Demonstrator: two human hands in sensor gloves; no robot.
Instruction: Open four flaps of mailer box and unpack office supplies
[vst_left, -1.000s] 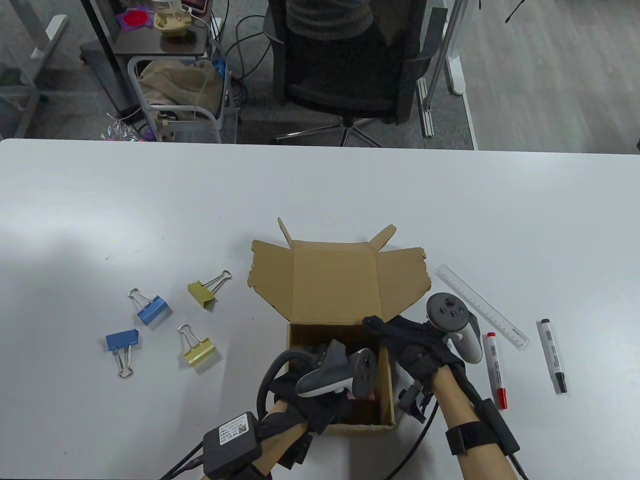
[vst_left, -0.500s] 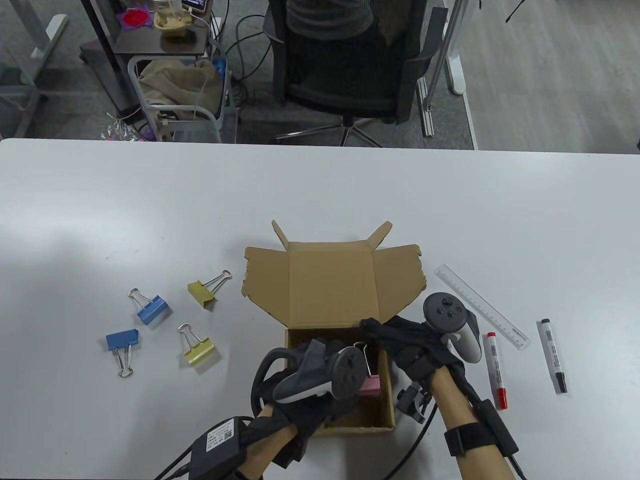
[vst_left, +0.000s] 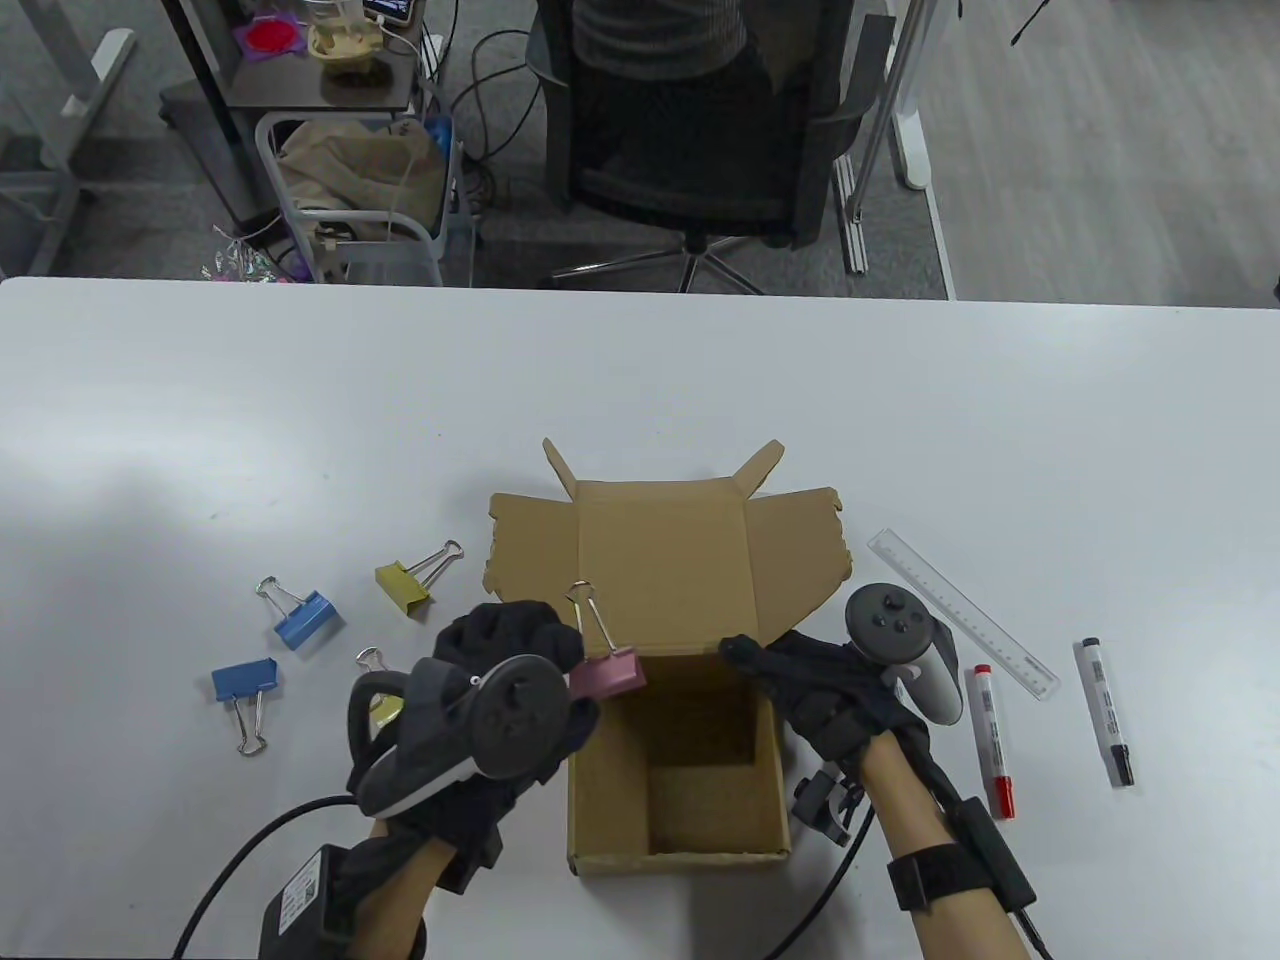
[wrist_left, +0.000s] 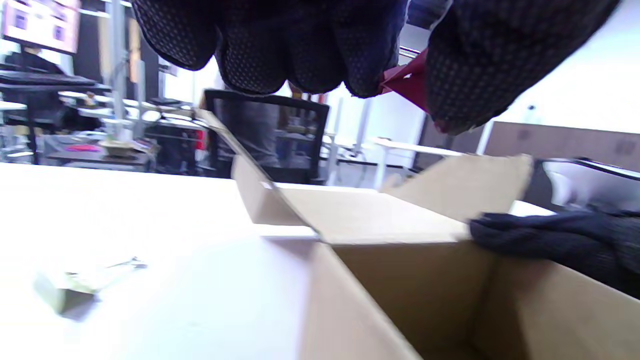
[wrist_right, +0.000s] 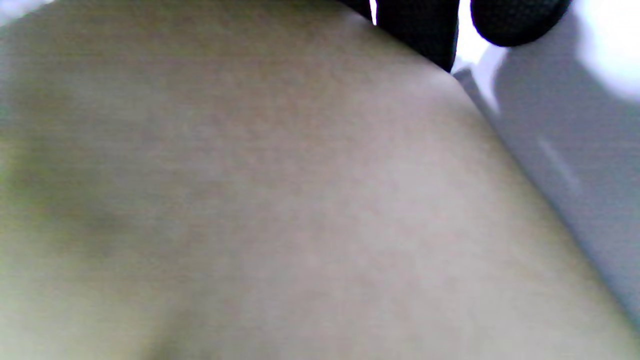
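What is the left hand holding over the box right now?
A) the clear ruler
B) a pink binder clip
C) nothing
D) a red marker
B: the left hand pinches a pink binder clip above the open mailer box; the red marker and ruler lie on the table.

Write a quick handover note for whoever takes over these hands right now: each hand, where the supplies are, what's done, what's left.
Left hand: pinches a pink binder clip, held above the left rim of the mailer box.
Right hand: rests on the box's right wall, steadying it.
Done: flaps open; box interior looks empty in the table view.
Out on the table, left: two blue clips and two yellow clips, the nearer yellow partly hidden by the left hand. Right: ruler, red marker, black marker.
Left: set the pink clip down, probably with the other clips.
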